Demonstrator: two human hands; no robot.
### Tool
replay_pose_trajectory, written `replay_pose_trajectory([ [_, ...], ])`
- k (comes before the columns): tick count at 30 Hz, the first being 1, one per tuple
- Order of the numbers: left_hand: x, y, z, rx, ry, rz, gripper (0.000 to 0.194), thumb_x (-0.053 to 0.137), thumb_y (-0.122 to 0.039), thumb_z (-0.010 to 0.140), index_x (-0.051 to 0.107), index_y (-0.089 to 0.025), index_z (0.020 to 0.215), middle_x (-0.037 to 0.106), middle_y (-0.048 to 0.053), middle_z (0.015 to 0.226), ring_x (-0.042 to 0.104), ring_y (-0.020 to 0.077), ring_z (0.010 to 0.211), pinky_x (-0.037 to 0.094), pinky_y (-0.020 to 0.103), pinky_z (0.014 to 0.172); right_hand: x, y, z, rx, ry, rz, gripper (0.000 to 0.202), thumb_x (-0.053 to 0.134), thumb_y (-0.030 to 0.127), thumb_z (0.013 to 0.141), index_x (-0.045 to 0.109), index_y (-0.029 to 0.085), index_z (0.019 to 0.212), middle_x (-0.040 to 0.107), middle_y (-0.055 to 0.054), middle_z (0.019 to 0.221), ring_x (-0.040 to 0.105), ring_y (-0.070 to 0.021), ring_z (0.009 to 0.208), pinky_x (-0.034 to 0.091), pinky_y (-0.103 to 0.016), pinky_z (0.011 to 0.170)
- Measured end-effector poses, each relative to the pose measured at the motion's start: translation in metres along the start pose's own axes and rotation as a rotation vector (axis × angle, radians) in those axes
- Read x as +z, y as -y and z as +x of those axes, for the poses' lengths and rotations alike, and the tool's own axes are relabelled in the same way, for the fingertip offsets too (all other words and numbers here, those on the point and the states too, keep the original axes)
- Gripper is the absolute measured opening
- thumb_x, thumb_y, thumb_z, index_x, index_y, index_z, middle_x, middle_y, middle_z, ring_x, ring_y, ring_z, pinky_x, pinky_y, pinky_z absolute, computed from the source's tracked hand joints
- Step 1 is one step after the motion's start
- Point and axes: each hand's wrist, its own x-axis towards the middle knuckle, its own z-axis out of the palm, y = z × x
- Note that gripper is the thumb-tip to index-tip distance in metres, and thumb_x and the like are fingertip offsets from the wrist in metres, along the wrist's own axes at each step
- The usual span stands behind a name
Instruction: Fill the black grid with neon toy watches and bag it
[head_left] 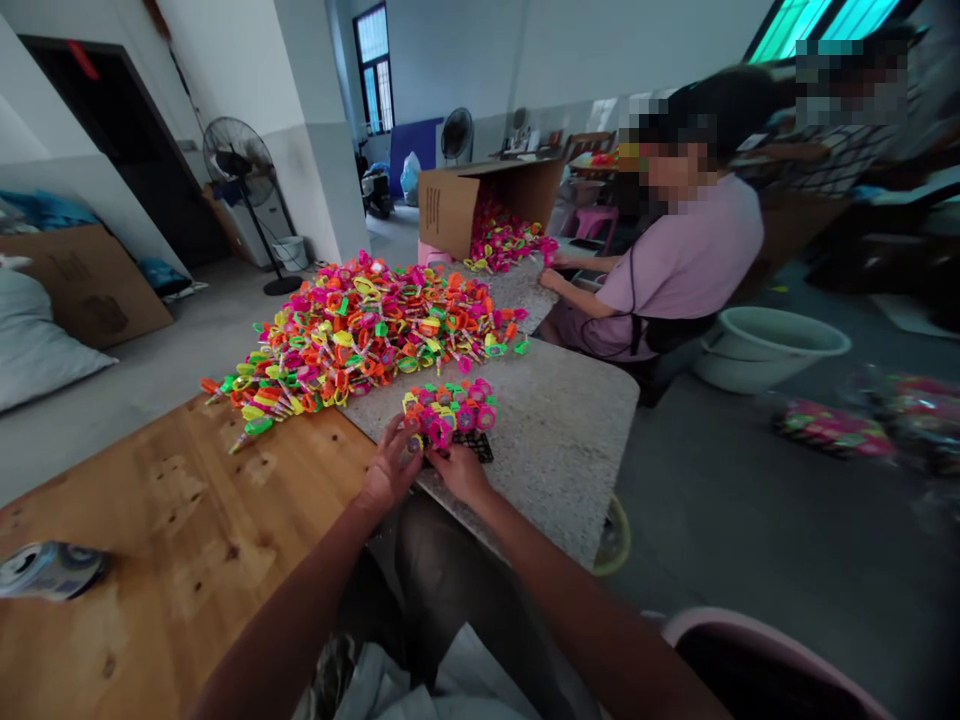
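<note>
At the grey stone tabletop (555, 440) edge, left hand (390, 468) and right hand (459, 470) with fingers curled onto a small cluster of bright plastic toys (448, 408), big toy pile (367, 330) just beyond

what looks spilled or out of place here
A cardboard box lies on its side, toys spilling from it onto the table. A crushed can lies on the wooden top by the left arm.

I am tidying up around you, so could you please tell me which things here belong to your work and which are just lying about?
In use:
- small bunch of toys under the left hand and right hand
- black tray
- big toy pile
- cardboard box

Lying about:
- can
- fan
- white basin
</note>
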Motion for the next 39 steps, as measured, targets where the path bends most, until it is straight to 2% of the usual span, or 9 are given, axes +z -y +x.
replay_pose_trajectory([
  [5, -0.002, -0.005, -0.002, -0.048, 0.067, 0.030, 0.044, 0.063, -0.029, 0.100, 0.057, -0.030, 0.143, 0.040, 0.011, 0.165, 0.050, 0.0280, 0.148, 0.052, 0.047, 0.117, 0.004, 0.003, 0.003, -0.070, -0.039, -0.232, 0.028, 0.059, 0.035, 0.102, 0.080, 0.018, 0.094, 0.080, -0.008, 0.084, 0.074, -0.0216, 0.080, 0.047, -0.025, 0.069],
  [9, -0.002, -0.011, -0.003, -0.034, 0.066, 0.065, 0.042, 0.060, -0.026, 0.100, 0.055, -0.028, 0.143, 0.039, 0.011, 0.166, 0.041, 0.0283, 0.154, 0.045, 0.051, 0.124, 0.003, 0.012, 0.004, -0.104, -0.022, -0.425, 0.026, 0.060, 0.034, 0.103, 0.080, 0.020, 0.108, 0.080, -0.010, 0.108, 0.074, -0.0227, 0.100, 0.048, -0.026, 0.083],
  [12, 0.000, -0.016, -0.005, -0.009, 0.016, 0.111, 0.041, 0.060, -0.025, 0.100, 0.055, -0.025, 0.140, 0.040, 0.013, 0.164, 0.038, 0.0295, 0.156, 0.041, 0.053, 0.126, 0.003, 0.018, 0.004, -0.086, 0.011, -0.508, 0.029, 0.055, 0.034, 0.105, 0.079, 0.019, 0.112, 0.079, -0.011, 0.112, 0.073, -0.0225, 0.103, 0.048, -0.027, 0.086],
  [17, 0.001, -0.024, -0.006, 0.005, -0.031, 0.182, 0.042, 0.064, -0.026, 0.097, 0.056, -0.026, 0.139, 0.046, 0.013, 0.157, 0.048, 0.0291, 0.147, 0.044, 0.051, 0.123, 0.003, 0.018, -0.002, -0.113, 0.000, -0.555, 0.031, 0.053, 0.035, 0.106, 0.076, 0.018, 0.120, 0.077, -0.011, 0.118, 0.072, -0.0229, 0.108, 0.048, -0.027, 0.089],
  [22, 0.000, -0.024, -0.004, 0.059, -0.037, 0.215, 0.042, 0.063, -0.024, 0.097, 0.056, -0.026, 0.138, 0.060, 0.012, 0.141, 0.057, 0.0275, 0.135, 0.048, 0.050, 0.117, 0.004, 0.016, 0.002, -0.118, 0.020, -0.567, 0.030, 0.052, 0.033, 0.106, 0.077, 0.018, 0.115, 0.078, -0.012, 0.115, 0.073, -0.0244, 0.105, 0.049, -0.029, 0.087],
  [29, 0.001, -0.023, -0.007, 0.048, -0.071, 0.172, 0.042, 0.064, -0.025, 0.097, 0.058, -0.025, 0.139, 0.064, 0.012, 0.138, 0.060, 0.0269, 0.132, 0.050, 0.049, 0.116, 0.004, 0.003, 0.005, -0.219, 0.023, -0.495, 0.027, 0.057, 0.030, 0.103, 0.077, 0.019, 0.119, 0.076, -0.012, 0.122, 0.071, -0.0245, 0.110, 0.049, -0.029, 0.093],
  [34, -0.008, -0.024, -0.007, 0.093, -0.031, 0.077, 0.040, 0.059, -0.027, 0.101, 0.058, -0.025, 0.141, 0.065, 0.012, 0.139, 0.060, 0.0256, 0.134, 0.051, 0.048, 0.117, 0.001, -0.008, 0.010, -0.213, -0.003, -0.381, 0.026, 0.058, 0.033, 0.104, 0.079, 0.019, 0.107, 0.080, -0.010, 0.107, 0.073, -0.0230, 0.100, 0.049, -0.027, 0.086],
  [37, -0.013, -0.024, -0.006, 0.097, -0.024, 0.012, 0.036, 0.053, -0.028, 0.105, 0.060, -0.024, 0.139, 0.066, 0.012, 0.138, 0.061, 0.0247, 0.133, 0.051, 0.047, 0.117, 0.001, -0.010, 0.012, -0.196, 0.003, -0.376, 0.029, 0.057, 0.035, 0.105, 0.080, 0.018, 0.098, 0.080, -0.009, 0.098, 0.073, -0.0219, 0.091, 0.048, -0.026, 0.080],
  [39, -0.015, -0.023, -0.006, 0.087, -0.022, -0.016, 0.035, 0.048, -0.028, 0.107, 0.061, -0.024, 0.139, 0.067, 0.013, 0.138, 0.062, 0.0244, 0.133, 0.051, 0.047, 0.117, 0.002, -0.009, 0.011, -0.207, 0.000, -0.399, 0.029, 0.057, 0.036, 0.105, 0.080, 0.018, 0.098, 0.080, -0.010, 0.098, 0.073, -0.0224, 0.092, 0.048, -0.027, 0.082],
])
